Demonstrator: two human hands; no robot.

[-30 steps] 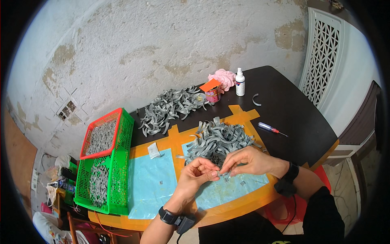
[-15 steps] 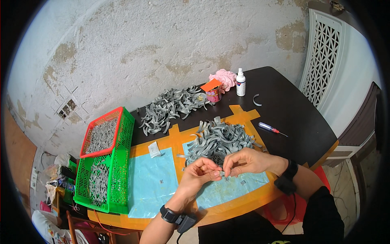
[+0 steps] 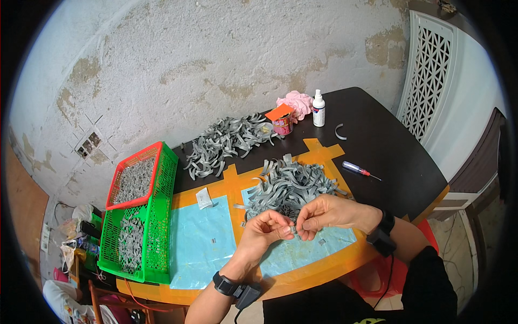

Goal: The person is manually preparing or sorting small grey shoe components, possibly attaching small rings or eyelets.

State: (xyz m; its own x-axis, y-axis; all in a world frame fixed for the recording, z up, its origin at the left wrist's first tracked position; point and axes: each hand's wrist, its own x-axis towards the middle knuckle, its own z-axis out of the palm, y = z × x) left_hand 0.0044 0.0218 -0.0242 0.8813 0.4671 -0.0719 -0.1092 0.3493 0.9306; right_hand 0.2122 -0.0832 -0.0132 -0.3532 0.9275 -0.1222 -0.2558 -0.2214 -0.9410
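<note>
My left hand (image 3: pixel 263 231) pinches a small grey metal-like piece (image 3: pixel 293 229) between thumb and fingertips, low over the blue sheet (image 3: pixel 200 243). Close on its right, my right hand (image 3: pixel 328 215) has thumb and fingers pressed together; whatever is in them is too small to make out. Just beyond both hands lies a loose pile of grey curved strips (image 3: pixel 294 186), partly hidden by my fingers. A few tiny grey pieces (image 3: pixel 321 242) rest on the blue sheet near my right hand.
At left, a red basket (image 3: pixel 157 173) and a green basket (image 3: pixel 162 237) hold many small grey pieces. Farther back are another heap of strips (image 3: pixel 229 143), a tin (image 3: pixel 282 125), a pink cloth (image 3: pixel 300 102) and a white spray bottle (image 3: pixel 319 110). A screwdriver (image 3: pixel 360 170) lies at right.
My fingertips have parted slightly, so more of the small grey piece in my left hand shows. Otherwise both hands stay in nearly the same place.
</note>
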